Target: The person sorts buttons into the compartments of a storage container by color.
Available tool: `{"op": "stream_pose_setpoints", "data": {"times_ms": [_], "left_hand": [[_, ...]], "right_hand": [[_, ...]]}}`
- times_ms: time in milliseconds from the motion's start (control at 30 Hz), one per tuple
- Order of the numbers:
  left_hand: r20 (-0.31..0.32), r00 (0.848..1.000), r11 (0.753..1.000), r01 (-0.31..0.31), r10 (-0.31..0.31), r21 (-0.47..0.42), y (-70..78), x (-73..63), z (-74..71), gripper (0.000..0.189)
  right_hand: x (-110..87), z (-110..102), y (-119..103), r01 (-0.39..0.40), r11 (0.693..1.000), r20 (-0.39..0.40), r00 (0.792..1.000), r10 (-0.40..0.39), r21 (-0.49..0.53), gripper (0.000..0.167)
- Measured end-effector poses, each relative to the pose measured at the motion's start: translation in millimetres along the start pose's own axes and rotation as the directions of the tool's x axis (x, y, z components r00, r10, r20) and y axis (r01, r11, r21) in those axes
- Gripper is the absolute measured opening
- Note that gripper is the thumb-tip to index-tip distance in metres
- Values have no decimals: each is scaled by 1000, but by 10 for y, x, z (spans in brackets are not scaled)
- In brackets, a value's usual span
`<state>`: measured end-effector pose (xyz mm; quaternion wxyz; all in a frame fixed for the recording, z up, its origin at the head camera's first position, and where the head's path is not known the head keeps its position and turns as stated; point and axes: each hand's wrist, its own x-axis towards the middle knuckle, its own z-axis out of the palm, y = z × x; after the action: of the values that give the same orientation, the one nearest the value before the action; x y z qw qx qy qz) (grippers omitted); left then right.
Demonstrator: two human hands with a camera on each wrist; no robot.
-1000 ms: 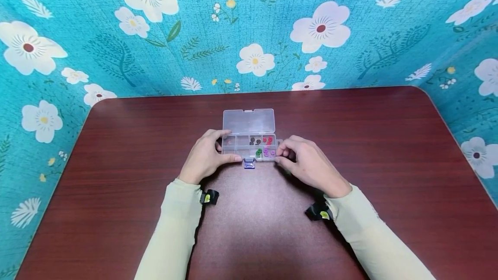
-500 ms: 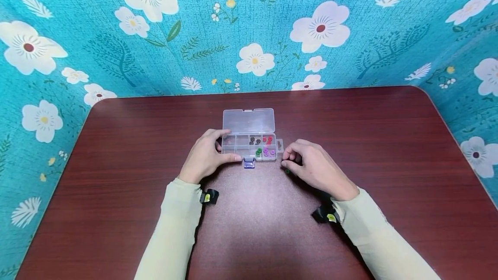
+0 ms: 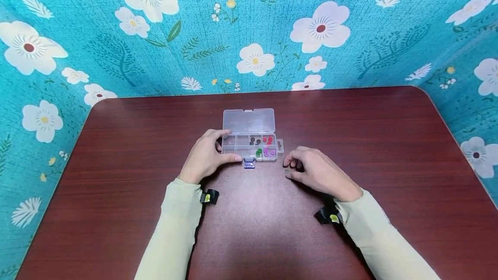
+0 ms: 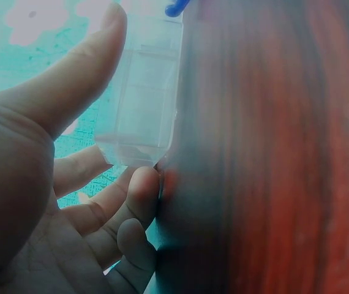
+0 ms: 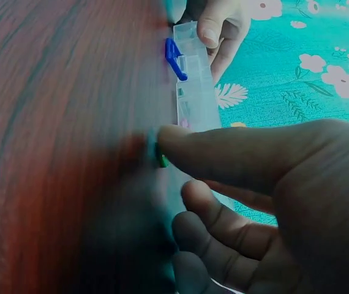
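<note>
A clear plastic compartment box (image 3: 242, 147) lies on the table with its lid (image 3: 249, 121) folded back. My left hand (image 3: 206, 152) holds its left end, thumb on the front edge and fingers behind. Black pieces (image 3: 254, 141), red pieces (image 3: 268, 140), green pieces (image 3: 258, 153) and purple pieces (image 3: 268, 152) fill the four right-hand compartments. To the right of the box, my right hand (image 3: 317, 172) is low over the table, thumb and forefinger apart around a small green piece (image 5: 163, 160). The thumb tip partly covers that piece in the right wrist view.
A blue latch (image 3: 249, 164) sticks out from the box's front, and a clear hanging tab (image 3: 280, 146) from its right end. The dark red wooden table (image 3: 128, 167) meets a blue flowered cloth (image 3: 218, 64) at the back and sides.
My right hand has drawn back from the box's right end, down and to the right, to the loose green piece. The left hand and the box have stayed put.
</note>
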<state>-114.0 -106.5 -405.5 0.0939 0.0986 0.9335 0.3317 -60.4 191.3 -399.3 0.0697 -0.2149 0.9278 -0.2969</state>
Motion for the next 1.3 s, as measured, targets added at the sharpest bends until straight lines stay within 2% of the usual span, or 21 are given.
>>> {"op": "stream_pose_setpoints", "data": {"times_ms": [333, 800, 1300], "left_hand": [[2, 1000, 1000, -3, 3, -2, 4, -10, 2, 81], [2, 1000, 1000, -4, 4, -1, 5, -20, -16, 81], [4, 1000, 1000, -1, 1, -1, 13, -5, -6, 81]], "right_hand": [[-19, -15, 42, 10, 1000, 36, 999, -9, -7, 15], [5, 6, 98, 33, 999, 16, 999, -34, 12, 17], [3, 2, 98, 12, 1000, 32, 999, -12, -13, 14]]}}
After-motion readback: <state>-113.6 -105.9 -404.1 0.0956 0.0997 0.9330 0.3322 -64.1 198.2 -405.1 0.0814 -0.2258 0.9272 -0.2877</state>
